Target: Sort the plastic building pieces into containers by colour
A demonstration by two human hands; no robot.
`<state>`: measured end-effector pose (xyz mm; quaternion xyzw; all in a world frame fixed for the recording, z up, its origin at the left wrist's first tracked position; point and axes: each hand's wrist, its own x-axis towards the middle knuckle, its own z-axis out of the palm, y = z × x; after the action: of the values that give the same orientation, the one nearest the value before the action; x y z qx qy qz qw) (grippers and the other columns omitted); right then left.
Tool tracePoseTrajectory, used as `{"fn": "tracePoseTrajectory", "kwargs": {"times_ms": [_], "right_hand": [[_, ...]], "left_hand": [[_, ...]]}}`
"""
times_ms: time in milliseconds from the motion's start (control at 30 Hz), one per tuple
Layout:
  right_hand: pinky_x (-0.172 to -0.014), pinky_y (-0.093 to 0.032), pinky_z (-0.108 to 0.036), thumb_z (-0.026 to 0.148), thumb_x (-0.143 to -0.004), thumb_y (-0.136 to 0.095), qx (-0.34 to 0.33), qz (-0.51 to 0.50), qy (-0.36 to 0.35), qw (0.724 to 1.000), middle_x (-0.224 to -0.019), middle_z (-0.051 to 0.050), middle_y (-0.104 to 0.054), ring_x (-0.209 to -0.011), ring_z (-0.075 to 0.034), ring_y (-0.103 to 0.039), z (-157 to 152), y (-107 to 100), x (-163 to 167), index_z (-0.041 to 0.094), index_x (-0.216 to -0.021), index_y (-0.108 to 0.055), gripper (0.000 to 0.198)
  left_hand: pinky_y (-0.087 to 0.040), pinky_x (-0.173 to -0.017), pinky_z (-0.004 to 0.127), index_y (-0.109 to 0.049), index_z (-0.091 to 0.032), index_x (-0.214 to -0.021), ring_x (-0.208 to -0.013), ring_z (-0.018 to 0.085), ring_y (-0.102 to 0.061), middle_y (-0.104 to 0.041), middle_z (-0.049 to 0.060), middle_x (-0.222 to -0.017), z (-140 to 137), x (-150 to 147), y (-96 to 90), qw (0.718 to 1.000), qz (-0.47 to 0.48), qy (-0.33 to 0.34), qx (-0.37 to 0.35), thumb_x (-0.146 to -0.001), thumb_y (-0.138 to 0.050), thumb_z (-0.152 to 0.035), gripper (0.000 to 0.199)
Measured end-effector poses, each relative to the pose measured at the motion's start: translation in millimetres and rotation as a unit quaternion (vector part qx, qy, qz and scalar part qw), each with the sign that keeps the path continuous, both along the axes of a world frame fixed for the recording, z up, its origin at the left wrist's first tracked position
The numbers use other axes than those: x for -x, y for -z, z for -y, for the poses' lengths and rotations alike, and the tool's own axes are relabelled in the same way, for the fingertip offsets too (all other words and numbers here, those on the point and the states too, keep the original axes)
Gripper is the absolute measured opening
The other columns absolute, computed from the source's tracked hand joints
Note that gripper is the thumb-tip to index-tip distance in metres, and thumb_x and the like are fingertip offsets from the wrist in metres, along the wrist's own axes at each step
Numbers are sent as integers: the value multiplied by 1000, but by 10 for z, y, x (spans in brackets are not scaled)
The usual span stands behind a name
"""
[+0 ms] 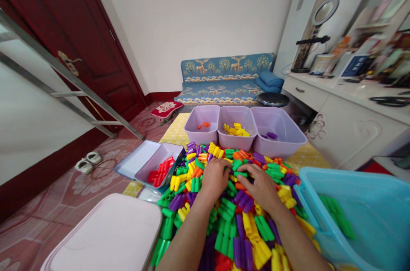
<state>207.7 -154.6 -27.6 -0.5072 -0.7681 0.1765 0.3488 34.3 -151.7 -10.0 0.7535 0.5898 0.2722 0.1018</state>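
A large pile of tube-shaped plastic building pieces in green, yellow, purple, orange and red spreads before me. My left hand reaches into its far middle, fingers curled down; what lies under the fingertips is hidden. Just to the right, my right hand has its thumb and index finger around a green plastic piece. Beyond the hands stand three lilac bins: the left bin holds a few orange pieces, the middle bin yellow ones, the right bin purple ones.
At left, a smaller container holds red pieces, near a pale lid. A blue tub with green pieces stands at right. Farther off are a ladder, a patterned sofa, a red stool and a white cabinet.
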Motion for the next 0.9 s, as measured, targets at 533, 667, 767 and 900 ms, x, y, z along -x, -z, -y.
{"fn": "tracePoseTrajectory", "kwargs": {"times_ms": [533,667,767,900], "right_hand": [[-86,-49,-40,35,-87,-55,-1,-22,-27,999,-102,-7,-69,-96,-24,-63,-26,18,-15,26,-113,-69,31],[-88,-47,-38,37,-87,-58,-85,-183,83,976,-101,-7,-70,-95,-23,-63,77,-69,-57,23,-105,-70,26],[-74,-49,-31,36,-85,-61,-116,-388,210,890,-94,-5,-70,-78,-17,-63,163,-289,-108,21,-105,-67,26],[-71,-48,-22,23,-77,-69,-128,-646,161,735,-92,-1,-67,-75,-9,-63,198,-584,-231,19,-95,-64,19]], "left_hand": [[-48,-90,34,-68,-22,-99,-97,21,-63,-70,4,-101,28,22,91,993,107,37,-21,-76,-54,-7,30],[-46,-96,36,-59,-22,-119,-108,23,-58,-62,7,-117,31,34,107,993,118,12,-27,-75,-58,-10,46],[-47,-96,37,-58,-22,-120,-108,23,-58,-61,7,-115,29,40,121,993,112,15,-18,-76,-58,-11,46],[-47,-95,36,-62,-22,-116,-106,22,-59,-62,6,-113,25,39,133,994,107,18,-16,-76,-57,-10,41]]}}
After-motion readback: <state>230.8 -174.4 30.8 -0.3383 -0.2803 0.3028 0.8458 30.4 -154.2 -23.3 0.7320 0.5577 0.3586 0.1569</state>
